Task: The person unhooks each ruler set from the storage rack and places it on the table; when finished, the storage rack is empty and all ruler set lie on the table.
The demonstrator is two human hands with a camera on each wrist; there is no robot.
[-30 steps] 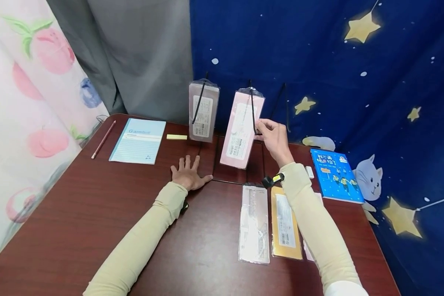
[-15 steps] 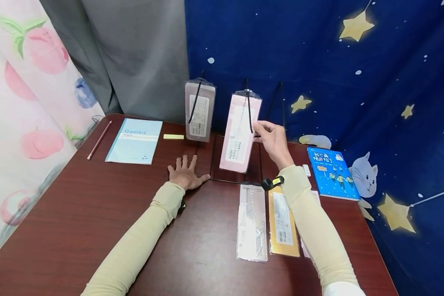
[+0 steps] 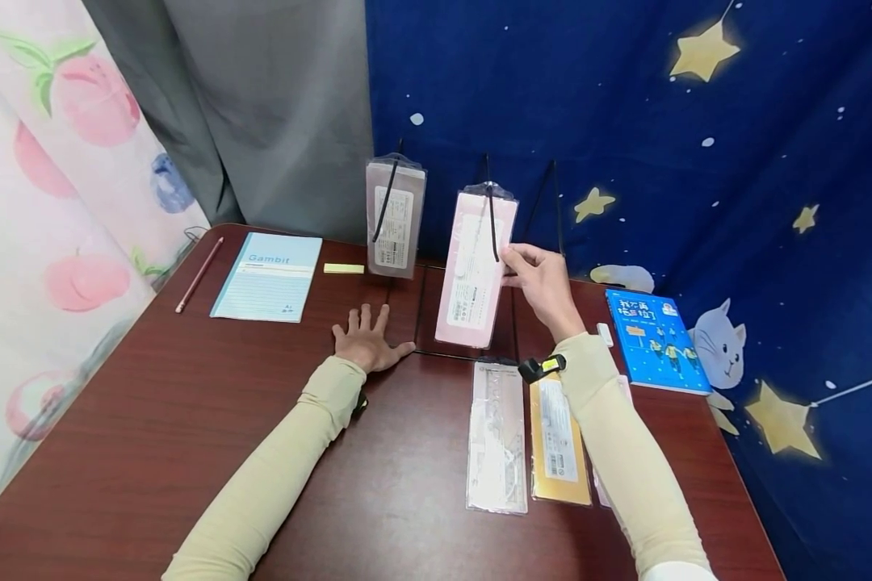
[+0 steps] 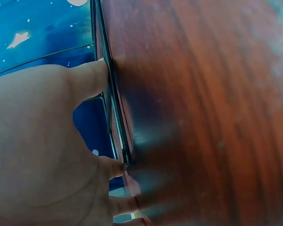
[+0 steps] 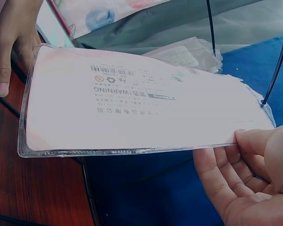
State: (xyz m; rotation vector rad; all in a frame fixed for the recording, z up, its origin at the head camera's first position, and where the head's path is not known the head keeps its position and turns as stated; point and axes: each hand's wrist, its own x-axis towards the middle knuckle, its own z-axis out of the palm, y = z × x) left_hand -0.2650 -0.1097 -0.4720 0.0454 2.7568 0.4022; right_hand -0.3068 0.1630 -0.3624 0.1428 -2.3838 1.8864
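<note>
Currently, right hand [image 3: 543, 284] pinches pink packet [image 3: 472, 270] by its edge, seemingly on middle hook [image 3: 492, 222]; left hand [image 3: 366, 345] spread on table [image 3: 378, 476]; grey packet [image 3: 395, 218] hangs far left; three packets [image 3: 559, 436] lie unhung, near right.

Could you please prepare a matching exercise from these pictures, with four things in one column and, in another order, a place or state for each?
Things:
1. left hand
2. right hand
3. pencil
4. grey packet

Places and states:
A. hanging on a black hook
B. resting on the table with fingers spread
C. left of the light-blue notebook in the head view
D. holding the pink packet by its edge

Right pairs: 1-B, 2-D, 3-C, 4-A
</note>
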